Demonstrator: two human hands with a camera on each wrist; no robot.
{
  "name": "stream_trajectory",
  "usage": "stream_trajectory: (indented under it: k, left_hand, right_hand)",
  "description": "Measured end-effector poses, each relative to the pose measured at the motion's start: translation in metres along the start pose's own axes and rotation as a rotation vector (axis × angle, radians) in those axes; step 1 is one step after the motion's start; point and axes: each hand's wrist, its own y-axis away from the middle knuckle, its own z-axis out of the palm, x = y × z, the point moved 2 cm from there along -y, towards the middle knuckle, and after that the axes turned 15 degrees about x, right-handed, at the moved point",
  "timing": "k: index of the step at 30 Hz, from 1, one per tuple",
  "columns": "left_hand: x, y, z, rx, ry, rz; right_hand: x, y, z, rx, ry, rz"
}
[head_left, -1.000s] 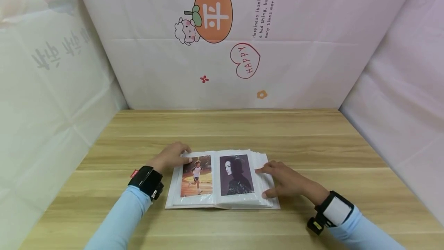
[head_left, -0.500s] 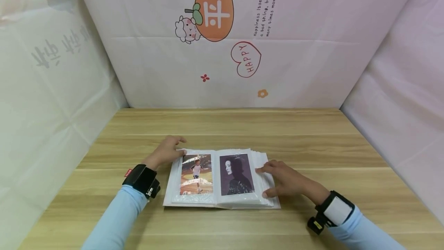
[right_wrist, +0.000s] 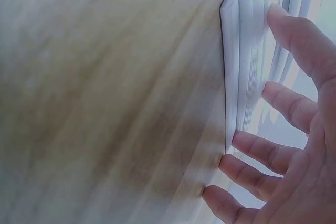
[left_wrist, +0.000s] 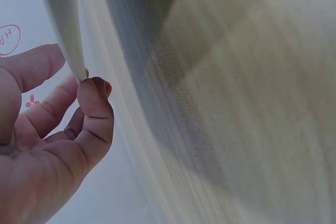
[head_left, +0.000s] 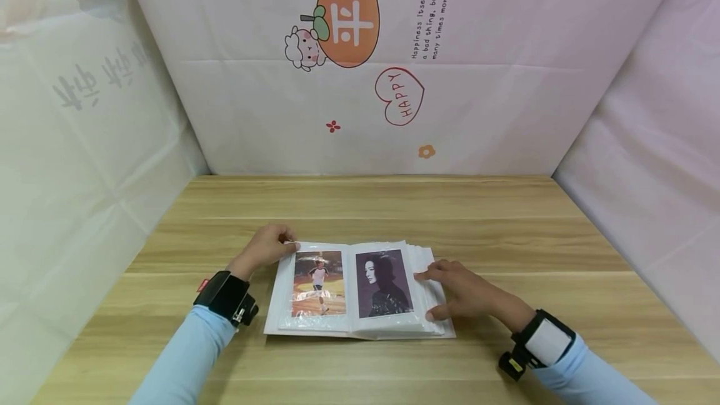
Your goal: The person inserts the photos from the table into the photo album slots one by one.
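Note:
An open photo album point(head_left: 351, 324) lies on the table in the head view. Its left page shows a photo of a runner point(head_left: 318, 283), its right page a dark portrait photo point(head_left: 384, 284). My left hand point(head_left: 265, 249) pinches the album's upper left corner, thumb above and fingers behind. The left wrist view shows the cover's edge point(left_wrist: 73, 35) between thumb and fingers, tilted off the table. My right hand point(head_left: 464, 289) rests at the album's right side, thumb and fingertips spread along the page edges point(right_wrist: 252, 72).
The wooden table point(head_left: 371, 205) runs to a white printed cloth point(head_left: 247, 111) at the back. More white cloth point(head_left: 84, 161) hangs at both sides. Each wrist wears a strapped device, the black one point(head_left: 225, 295) on the left.
My left hand has slid left to the album's corner, its fingers first stretching out and then curling behind the edge. The left cover has shifted slightly left. My right hand stays put.

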Motion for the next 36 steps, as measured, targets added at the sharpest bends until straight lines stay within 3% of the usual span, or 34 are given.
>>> stream_trajectory:
  k: [6,12,15,24,36]
  left_hand:
    - [-0.005,0.006,-0.001,0.046,0.002,-0.068]
    - [-0.006,0.028,-0.005,0.033,0.173,-0.213]
    - [-0.005,0.042,-0.007,0.009,0.218,-0.249]
    - [-0.003,0.071,-0.012,-0.064,0.296,-0.239]
    - [0.008,0.074,-0.018,-0.06,0.341,-0.26]
  right_hand:
    - [0.0,0.0,-0.001,0.004,0.011,0.002]
    - [0.001,0.001,-0.001,0.003,0.001,0.012]
    - [0.001,0.001,0.0,0.002,-0.003,0.01]
    - [0.002,-0.001,0.001,0.004,0.003,0.0]
    - [0.005,0.002,0.003,0.015,0.007,-0.001]
